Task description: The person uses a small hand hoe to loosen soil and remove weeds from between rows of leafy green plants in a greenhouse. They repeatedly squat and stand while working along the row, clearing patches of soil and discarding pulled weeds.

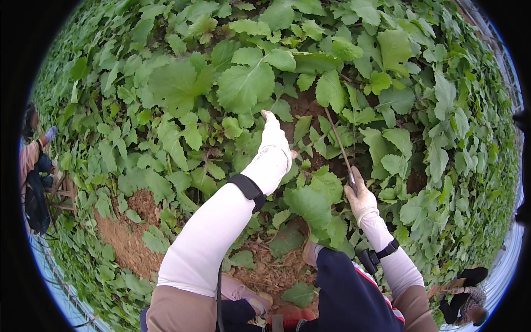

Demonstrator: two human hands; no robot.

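Broad green leaves of low, leafy plants [247, 87] fill the ground before me. My left hand [276, 135], in a pale glove and white sleeve, reaches in among the leaves left of a patch of bare soil [305, 106]; its fingers are partly hidden, and whether it grips a stem cannot be told. My right hand [361, 195], also gloved, is closed around the lower end of a long thin rod-like tool [340, 143]. The rod slants up and left from the hand, its far end at the leaves beside the soil.
My shoes [238, 288] stand on brown soil with dry roots. More bare soil [132, 236] lies at the left. One person [35, 166] is at the far left beside a wooden frame [62, 193], another person [466, 296] at the lower right. Plastic sheeting [504, 257] edges the plot.
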